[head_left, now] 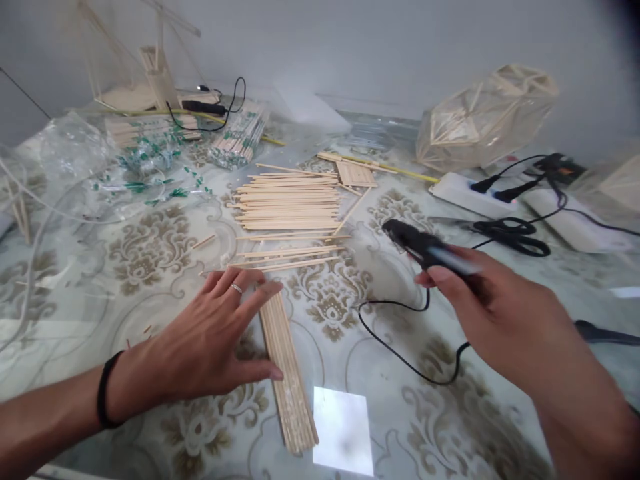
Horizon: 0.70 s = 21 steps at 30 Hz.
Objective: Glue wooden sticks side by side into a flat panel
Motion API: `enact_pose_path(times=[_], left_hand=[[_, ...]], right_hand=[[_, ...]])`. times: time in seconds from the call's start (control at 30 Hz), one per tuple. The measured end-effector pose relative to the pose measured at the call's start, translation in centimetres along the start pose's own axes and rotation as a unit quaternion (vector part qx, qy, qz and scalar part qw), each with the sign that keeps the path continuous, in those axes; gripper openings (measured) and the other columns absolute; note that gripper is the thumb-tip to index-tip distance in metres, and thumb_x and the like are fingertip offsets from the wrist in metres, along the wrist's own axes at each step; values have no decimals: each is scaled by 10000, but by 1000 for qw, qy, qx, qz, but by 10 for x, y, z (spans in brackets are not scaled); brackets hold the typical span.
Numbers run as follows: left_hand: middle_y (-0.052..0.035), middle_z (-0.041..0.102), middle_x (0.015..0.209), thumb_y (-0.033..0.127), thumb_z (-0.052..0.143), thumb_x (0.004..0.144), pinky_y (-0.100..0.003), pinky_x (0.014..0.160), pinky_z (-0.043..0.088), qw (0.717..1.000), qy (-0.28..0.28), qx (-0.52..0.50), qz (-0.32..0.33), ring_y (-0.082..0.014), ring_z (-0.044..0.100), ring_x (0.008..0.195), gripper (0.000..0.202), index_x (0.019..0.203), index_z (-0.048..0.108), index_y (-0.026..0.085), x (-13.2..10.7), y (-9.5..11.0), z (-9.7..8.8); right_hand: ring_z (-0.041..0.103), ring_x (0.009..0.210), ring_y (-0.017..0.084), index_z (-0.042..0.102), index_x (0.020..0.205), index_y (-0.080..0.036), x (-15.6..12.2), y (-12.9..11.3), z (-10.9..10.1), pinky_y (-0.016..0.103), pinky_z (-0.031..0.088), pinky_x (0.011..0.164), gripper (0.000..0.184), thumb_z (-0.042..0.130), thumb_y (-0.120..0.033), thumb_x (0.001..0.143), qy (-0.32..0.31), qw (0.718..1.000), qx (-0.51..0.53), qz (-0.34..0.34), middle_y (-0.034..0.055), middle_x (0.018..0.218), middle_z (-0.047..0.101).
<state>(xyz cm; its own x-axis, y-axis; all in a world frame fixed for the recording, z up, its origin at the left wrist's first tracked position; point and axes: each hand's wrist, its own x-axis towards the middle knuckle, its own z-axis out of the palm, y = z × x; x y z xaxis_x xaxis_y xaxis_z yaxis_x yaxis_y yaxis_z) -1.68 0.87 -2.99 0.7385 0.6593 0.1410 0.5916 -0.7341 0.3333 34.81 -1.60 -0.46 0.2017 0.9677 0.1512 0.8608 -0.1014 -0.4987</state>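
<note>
A narrow panel of wooden sticks point(290, 383) laid side by side rests on the table in front of me, with blotchy shiny marks on its surface. My left hand point(210, 337) is at its left edge, fingers spread, index fingertip near the far end and thumb beside the middle; whether it presses on the panel I cannot tell. Wrapped in my right hand point(505, 313) is a black glue gun point(420, 247) with a cord, held above the table and slightly blurred. Beyond my left hand lies a row of loose wooden sticks point(287, 203), several set apart nearer me.
Scissors point(510, 233) and a white power strip point(473, 193) with black plugs lie at right, below a stick-framed form point(485, 120). Bundled sticks point(240, 137), clear wrappers point(155, 167) and a small square stick panel point(356, 175) are farther back. The glue gun's cord point(395, 353) loops across the table.
</note>
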Motion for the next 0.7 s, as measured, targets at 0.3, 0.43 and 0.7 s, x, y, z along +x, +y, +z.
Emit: enact_pose_path(times=[0.3,0.43,0.7], left_hand=[[-208,544,1441,652,769,908,-651,1086,464,999,-6,-37,12,-416,528,1330,777,1457,439,212,-1,4,7],[-224,538,1478,624,729,951,-668,1097,455,998,1,-58,36,-428,517,1366,666,1422,486,221,-1,2,7],[-204,585,1497,671,848,815,-641,1160,442,979,-65,-120,149,-428,519,1419,871,1471,481,230,-3,21,-3]], right_hand=[[785,805,251,434,1151,-342,-15,-18,15,383,606,783,426,709,-610,966,-216,899,374,73,41,876,832],[783,892,242,421,1072,-340,-21,-18,23,406,603,879,299,622,-559,1044,-231,887,395,62,34,937,836],[790,1003,239,758,1169,-299,-20,-24,35,375,644,943,357,574,-585,1060,-277,850,445,53,63,1051,813]])
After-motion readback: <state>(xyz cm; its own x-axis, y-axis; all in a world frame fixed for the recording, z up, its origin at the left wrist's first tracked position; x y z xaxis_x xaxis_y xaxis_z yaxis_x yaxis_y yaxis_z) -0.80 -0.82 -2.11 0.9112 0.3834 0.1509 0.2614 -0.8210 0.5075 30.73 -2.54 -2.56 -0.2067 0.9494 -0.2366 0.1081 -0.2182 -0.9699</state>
